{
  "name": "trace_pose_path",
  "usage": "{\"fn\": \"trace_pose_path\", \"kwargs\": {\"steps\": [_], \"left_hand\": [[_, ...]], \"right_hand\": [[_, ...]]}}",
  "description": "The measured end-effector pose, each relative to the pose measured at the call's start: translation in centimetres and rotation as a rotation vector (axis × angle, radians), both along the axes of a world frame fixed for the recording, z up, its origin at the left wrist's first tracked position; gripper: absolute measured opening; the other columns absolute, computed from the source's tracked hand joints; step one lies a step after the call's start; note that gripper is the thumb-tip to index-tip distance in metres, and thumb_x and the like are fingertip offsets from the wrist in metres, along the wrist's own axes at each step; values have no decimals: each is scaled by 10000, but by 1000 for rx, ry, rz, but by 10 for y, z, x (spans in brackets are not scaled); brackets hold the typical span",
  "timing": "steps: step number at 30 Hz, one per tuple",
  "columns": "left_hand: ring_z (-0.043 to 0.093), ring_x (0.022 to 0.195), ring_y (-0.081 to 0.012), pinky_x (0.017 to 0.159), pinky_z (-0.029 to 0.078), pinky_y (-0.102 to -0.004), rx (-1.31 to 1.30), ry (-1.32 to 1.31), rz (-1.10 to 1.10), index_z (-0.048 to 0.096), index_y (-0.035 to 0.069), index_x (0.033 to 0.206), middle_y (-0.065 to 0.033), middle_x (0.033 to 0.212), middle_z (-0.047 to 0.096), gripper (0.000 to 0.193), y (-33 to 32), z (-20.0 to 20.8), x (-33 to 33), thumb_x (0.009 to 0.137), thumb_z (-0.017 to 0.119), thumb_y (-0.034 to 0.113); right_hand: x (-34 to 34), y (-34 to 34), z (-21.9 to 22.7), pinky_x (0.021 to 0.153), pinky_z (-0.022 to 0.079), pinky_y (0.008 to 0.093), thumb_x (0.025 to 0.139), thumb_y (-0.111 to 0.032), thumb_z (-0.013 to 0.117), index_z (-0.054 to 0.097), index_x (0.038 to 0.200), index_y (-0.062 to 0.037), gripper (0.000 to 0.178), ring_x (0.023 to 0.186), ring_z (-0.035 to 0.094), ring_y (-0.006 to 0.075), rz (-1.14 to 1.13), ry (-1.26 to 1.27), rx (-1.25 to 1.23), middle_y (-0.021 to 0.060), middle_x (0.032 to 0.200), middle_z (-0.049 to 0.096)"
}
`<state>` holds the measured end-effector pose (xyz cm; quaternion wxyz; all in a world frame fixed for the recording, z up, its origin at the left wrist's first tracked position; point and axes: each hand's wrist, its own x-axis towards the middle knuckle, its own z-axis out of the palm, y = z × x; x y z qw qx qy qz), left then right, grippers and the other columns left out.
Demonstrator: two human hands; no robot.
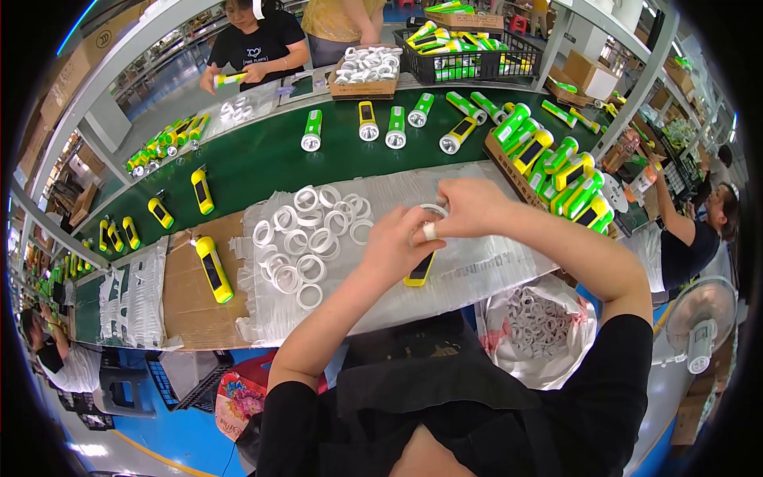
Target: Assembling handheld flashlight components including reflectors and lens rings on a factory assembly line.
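A yellow flashlight (417, 275) with a dark panel points toward me beneath my hands, its head end hidden by fingers. A white ring (432, 211) shows at that head end, between both hands. My left hand (393, 242) is closed around the flashlight's head. My right hand (470, 208) is closed, its fingers curled onto the white ring. Left of my hands, a loose spread of white rings (310, 240) lies on the plastic-covered worktop (373, 306). Another yellow flashlight (213, 270) lies on bare cardboard further left.
Green and yellow flashlights, one green flashlight (312, 131) among them, stand or lie along the green belt (262, 159). A full cardboard box (509, 168) sits at right. A white sack (493, 346) of rings hangs below the edge. Across the belt, a person (258, 44) handles a flashlight.
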<state>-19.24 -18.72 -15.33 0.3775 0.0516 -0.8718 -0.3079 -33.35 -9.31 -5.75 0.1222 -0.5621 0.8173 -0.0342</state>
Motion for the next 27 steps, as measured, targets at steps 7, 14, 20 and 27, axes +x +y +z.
{"fn": "trace_pose_path", "kwargs": {"steps": [7,14,20,27], "left_hand": [[625,772,-262,636,501,-376,-2,70,-51,623,106,954,-53,869,634,409,2,-3,3,629,865,157],[621,774,-289,647,490,-390,43,19,-46,609,139,950,-64,860,607,392,1,-1,-1,648,849,203],[613,771,-290,641,483,-395,91,19,-71,603,139,944,-65,841,597,388,1,0,-1,649,847,199],[626,823,-283,686,498,-384,65,-34,-2,602,132,978,-67,868,622,403,-2,-2,3,659,841,195]], "right_hand": [[-6,2,-10,718,516,424,635,-595,726,640,941,17,689,830,665,344,227,-21,-64,189,891,679],[-25,5,-29,643,491,434,656,-610,715,598,824,-28,617,749,637,356,474,-175,-410,166,786,645],[-17,6,-11,695,488,427,738,-404,732,572,944,-15,468,834,621,342,242,-50,-93,161,897,620],[11,14,-35,768,498,370,729,-337,784,561,1075,-2,531,914,632,270,-29,-249,-324,141,988,637]]}}
